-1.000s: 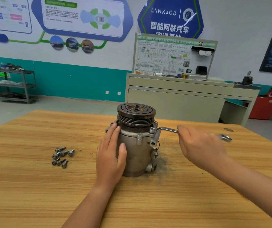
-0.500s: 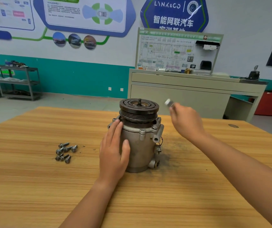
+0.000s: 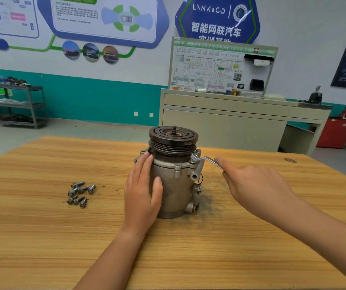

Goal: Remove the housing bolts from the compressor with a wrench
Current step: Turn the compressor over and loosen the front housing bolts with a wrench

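A grey metal compressor (image 3: 176, 189) with a dark pulley (image 3: 173, 137) on top stands upright on the wooden table (image 3: 42, 227). My left hand (image 3: 142, 195) lies flat against its left side, fingers straight. A silver wrench (image 3: 206, 160) sits on a housing bolt (image 3: 197, 152) at the compressor's upper right rim. My right hand (image 3: 253, 185) holds the wrench handle, which is mostly hidden under the hand.
Several loose bolts (image 3: 80, 193) lie in a small pile on the table left of the compressor. Dark grime marks the wood right of its base. A beige training bench (image 3: 230, 120) stands behind the table, a metal shelf cart (image 3: 15, 103) at far left.
Half a second ago my right hand held the wrench lifted off, above the compressor. Now the wrench is back on the upper-right bolt. My left hand has stayed on the housing.
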